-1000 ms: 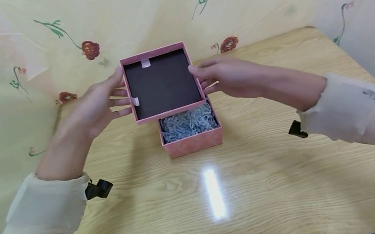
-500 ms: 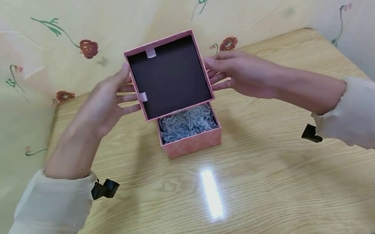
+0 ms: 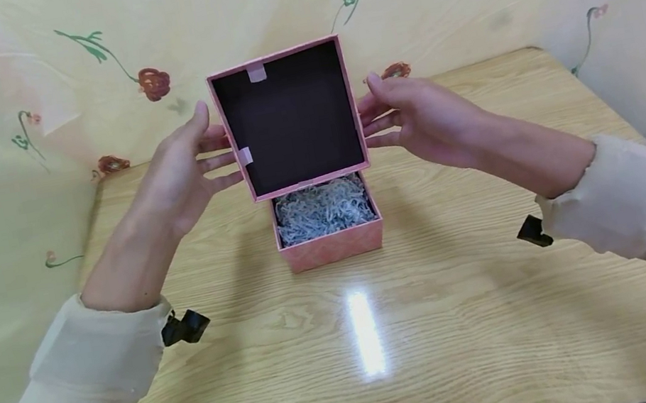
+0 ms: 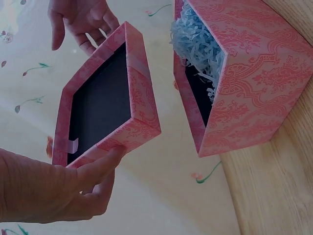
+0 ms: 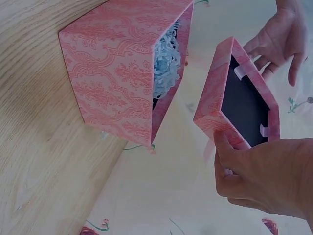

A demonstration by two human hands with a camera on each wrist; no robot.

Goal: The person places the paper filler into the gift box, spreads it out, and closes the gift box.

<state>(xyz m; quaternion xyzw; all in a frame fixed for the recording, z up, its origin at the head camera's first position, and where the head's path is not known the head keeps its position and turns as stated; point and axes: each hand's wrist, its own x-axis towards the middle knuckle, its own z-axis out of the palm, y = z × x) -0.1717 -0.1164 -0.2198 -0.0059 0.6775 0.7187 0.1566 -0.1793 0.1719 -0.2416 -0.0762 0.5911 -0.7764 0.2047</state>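
A square pink box lid (image 3: 289,121) with a black lining is held up in the head view, its inside facing me. My left hand (image 3: 177,169) presses the lid's left side with spread, fairly straight fingers, its thumb raised off the rim. On the other side, my right hand (image 3: 421,116) presses with extended fingertips, its thumb raised too. Below stands the open pink box (image 3: 334,246), filled with pale blue shredded paper (image 3: 325,212). Both wrist views show the patterned lid (image 4: 142,93) apart from the box (image 5: 112,73). The lid's outer top is hidden.
The box stands on a wood-grain table (image 3: 448,323), which reflects a bright light strip. Behind and beside the table hangs a pale sheet (image 3: 239,22) printed with red flowers. Small black devices (image 3: 186,326) are fixed at both sleeve cuffs.
The lid has risen and shifted slightly right, tilting more upright and uncovering more shredded paper. Both thumbs have lifted from the lid's edges. The box has stayed in place.
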